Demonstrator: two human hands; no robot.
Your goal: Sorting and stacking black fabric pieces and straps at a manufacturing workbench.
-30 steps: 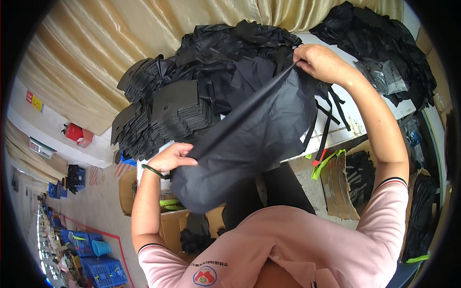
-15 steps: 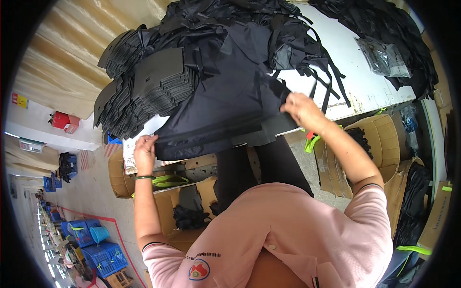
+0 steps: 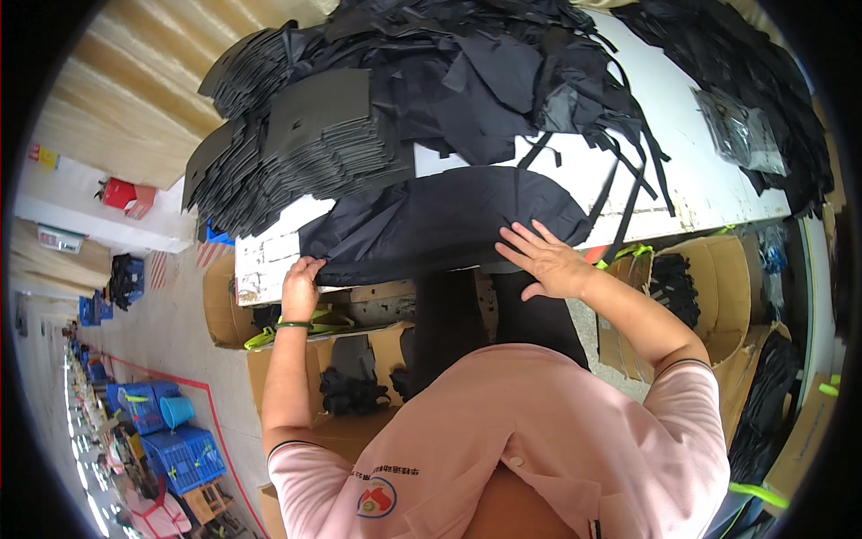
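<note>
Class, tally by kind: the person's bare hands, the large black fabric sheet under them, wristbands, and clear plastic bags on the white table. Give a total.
Bare hands: 2, left hand and right hand
Large black fabric sheet: 1
Green wristband: 1
Clear plastic bag: 1
Total: 5

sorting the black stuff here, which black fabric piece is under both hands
The large dark rounded fabric piece at the table's near edge: left hand grips its left corner, right hand lies flat on it. The other black pieces lie farther back, untouched.
</note>
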